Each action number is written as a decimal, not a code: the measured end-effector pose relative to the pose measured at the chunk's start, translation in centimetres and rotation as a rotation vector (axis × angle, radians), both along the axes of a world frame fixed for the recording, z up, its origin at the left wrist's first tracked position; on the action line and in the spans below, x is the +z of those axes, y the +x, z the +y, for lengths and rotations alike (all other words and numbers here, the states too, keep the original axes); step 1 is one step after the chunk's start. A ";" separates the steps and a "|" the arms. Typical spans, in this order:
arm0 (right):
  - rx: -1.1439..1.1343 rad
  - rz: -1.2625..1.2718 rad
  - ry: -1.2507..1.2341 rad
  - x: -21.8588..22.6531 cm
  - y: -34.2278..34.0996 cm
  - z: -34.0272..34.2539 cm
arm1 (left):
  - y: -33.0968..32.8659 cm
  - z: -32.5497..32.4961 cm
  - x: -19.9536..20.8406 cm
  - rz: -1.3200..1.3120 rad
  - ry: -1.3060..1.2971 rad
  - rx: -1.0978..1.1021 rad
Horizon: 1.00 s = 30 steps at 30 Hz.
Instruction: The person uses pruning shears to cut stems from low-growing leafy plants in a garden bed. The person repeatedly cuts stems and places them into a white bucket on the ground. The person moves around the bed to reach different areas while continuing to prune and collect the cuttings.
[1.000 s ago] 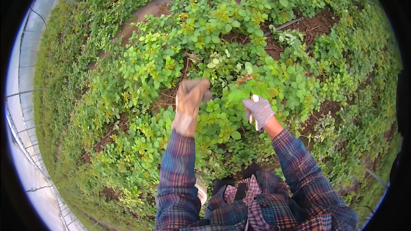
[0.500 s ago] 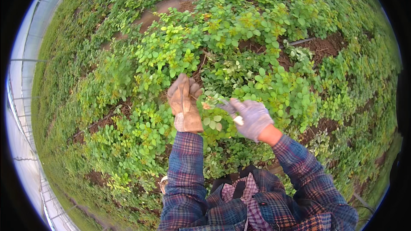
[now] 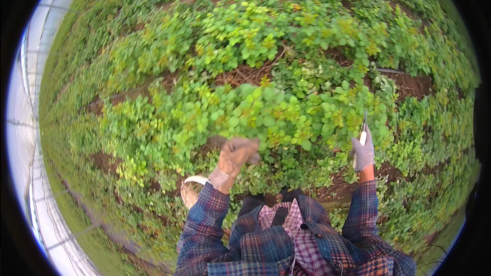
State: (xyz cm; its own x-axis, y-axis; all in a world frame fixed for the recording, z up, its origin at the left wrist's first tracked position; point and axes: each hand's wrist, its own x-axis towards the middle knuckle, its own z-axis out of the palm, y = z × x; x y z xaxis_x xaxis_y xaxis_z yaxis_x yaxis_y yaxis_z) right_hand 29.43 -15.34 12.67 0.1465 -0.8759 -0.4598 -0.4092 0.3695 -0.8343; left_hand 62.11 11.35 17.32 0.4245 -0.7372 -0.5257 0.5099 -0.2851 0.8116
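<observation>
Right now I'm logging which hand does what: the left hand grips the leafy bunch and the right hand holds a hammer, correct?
Not quite. The left hand does grip the leafy bunch, but the right hand holds a thin-bladed cutting tool pointing upward, not a hammer. The head view shows this. Both hands wear gloves.

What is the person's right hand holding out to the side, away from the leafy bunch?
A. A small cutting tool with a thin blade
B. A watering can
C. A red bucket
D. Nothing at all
A: the gloved right hand has its grip closed on a small cutting tool with a pale handle, its thin blade pointing up, while the left hand holds the leafy bunch.
</observation>
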 end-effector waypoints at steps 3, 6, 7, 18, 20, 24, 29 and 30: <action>0.262 0.217 -0.042 -1.3 -1.5 4.3 | -5.3 10.4 -1.9 0.156 0.196 -0.108; 0.273 0.198 0.171 -4.1 -1.8 9.6 | -9.9 18.9 -5.2 0.376 0.394 0.185; 0.251 0.199 0.297 -5.0 -2.1 11.8 | -11.9 21.9 -5.8 0.596 0.457 0.345; 1.268 0.855 0.474 -11.6 -3.0 31.1 | -18.5 43.9 -14.3 0.850 0.293 1.283; 1.333 0.915 0.534 -11.9 -2.7 33.3 | -19.7 47.5 -17.3 0.654 0.516 1.008; 1.337 0.959 0.483 -11.7 -1.7 36.7 | -21.0 53.5 -24.5 -0.825 1.187 -0.272; 1.324 1.038 0.439 -10.5 0.1 39.5 | -17.9 54.3 -31.1 -0.461 1.003 0.394; 1.325 1.043 0.491 -10.4 0.5 40.0 | -17.6 53.6 -31.4 -0.245 0.953 0.574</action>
State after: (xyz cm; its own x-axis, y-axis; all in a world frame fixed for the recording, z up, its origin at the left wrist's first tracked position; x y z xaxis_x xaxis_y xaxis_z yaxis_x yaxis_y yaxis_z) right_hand 29.89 24.62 2.25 0.0807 -0.1849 -0.9794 -0.8591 -0.5111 0.0257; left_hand 44.48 64.92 -14.05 0.7388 0.2544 -0.6241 0.6217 -0.6147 0.4854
